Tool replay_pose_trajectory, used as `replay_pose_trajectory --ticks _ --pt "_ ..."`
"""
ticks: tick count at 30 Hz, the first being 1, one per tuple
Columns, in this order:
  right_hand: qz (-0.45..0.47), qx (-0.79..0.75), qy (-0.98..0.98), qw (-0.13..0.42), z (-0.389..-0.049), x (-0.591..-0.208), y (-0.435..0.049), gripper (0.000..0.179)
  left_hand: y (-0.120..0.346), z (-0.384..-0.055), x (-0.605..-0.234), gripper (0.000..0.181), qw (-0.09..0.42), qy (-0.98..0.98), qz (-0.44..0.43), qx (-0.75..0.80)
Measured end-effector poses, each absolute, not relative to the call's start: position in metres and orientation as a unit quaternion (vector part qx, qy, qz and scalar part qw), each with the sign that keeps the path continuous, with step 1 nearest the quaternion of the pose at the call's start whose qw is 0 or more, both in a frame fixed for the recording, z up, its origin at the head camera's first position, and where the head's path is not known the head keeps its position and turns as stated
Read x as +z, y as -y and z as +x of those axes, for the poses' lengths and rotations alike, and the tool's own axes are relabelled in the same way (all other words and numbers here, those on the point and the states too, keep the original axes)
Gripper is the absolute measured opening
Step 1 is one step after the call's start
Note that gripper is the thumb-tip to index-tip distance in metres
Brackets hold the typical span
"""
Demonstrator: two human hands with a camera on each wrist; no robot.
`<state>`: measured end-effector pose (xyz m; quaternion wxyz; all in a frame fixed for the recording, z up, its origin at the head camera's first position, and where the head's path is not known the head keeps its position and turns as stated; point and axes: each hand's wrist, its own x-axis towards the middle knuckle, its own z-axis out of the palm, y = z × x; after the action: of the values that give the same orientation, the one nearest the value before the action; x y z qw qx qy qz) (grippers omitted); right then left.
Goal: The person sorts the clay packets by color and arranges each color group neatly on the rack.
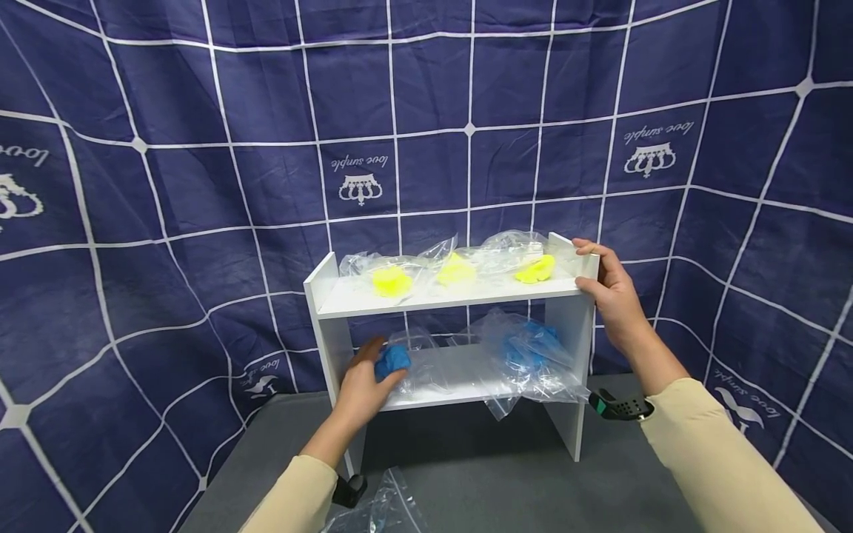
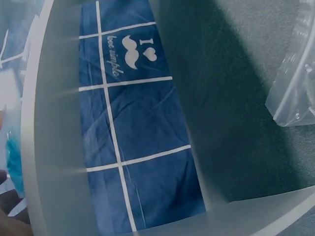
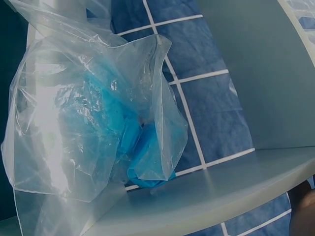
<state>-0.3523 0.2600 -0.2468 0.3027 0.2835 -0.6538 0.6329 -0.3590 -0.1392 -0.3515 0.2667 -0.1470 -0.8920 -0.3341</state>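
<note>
A white two-tier shelf (image 1: 453,302) stands in front of me. On the left of its lower board my left hand (image 1: 360,389) has thumb and fingers around a crumpled blue lump (image 1: 395,358) in a clear plastic bag. Only a sliver of that blue lump (image 2: 14,164) shows in the left wrist view, beside some fingers. My right hand (image 1: 616,300) grips the upper right side panel, thumb at the front and fingers over the top edge. Below it, a larger blue bundle (image 1: 529,346) in clear bags sits at the right of the lower board, one bag overhanging the front edge.
Three bagged yellow lumps, left (image 1: 392,281), middle (image 1: 457,269) and right (image 1: 536,269), lie along the top board. A clear zip bag (image 1: 386,511) lies on the dark grey tabletop (image 1: 466,496) in front. A blue checked curtain (image 1: 426,96) hangs behind and around.
</note>
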Motion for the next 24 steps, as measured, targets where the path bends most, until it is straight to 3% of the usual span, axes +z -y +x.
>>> replay_pose_trajectory --ticks 6,13,18,24 --pt "0.284 0.633 0.652 0.305 -0.354 -0.247 -0.260 0.042 0.144 -0.335 -0.352 0.066 0.312 0.866 -0.195 -0.339" --pt "0.288 0.635 0.650 0.304 -0.354 -0.246 -0.259 0.041 0.161 -0.296 -0.367 0.065 0.325 0.850 -0.273 -0.311" --pt "0.286 0.636 0.649 0.304 -0.353 -0.246 -0.259 0.042 0.183 -0.268 -0.387 0.066 0.302 0.858 -0.332 -0.250" --pt "0.286 0.633 0.650 0.308 -0.352 -0.245 -0.261 0.042 0.220 -0.254 -0.416 0.071 0.206 0.864 -0.420 -0.185"
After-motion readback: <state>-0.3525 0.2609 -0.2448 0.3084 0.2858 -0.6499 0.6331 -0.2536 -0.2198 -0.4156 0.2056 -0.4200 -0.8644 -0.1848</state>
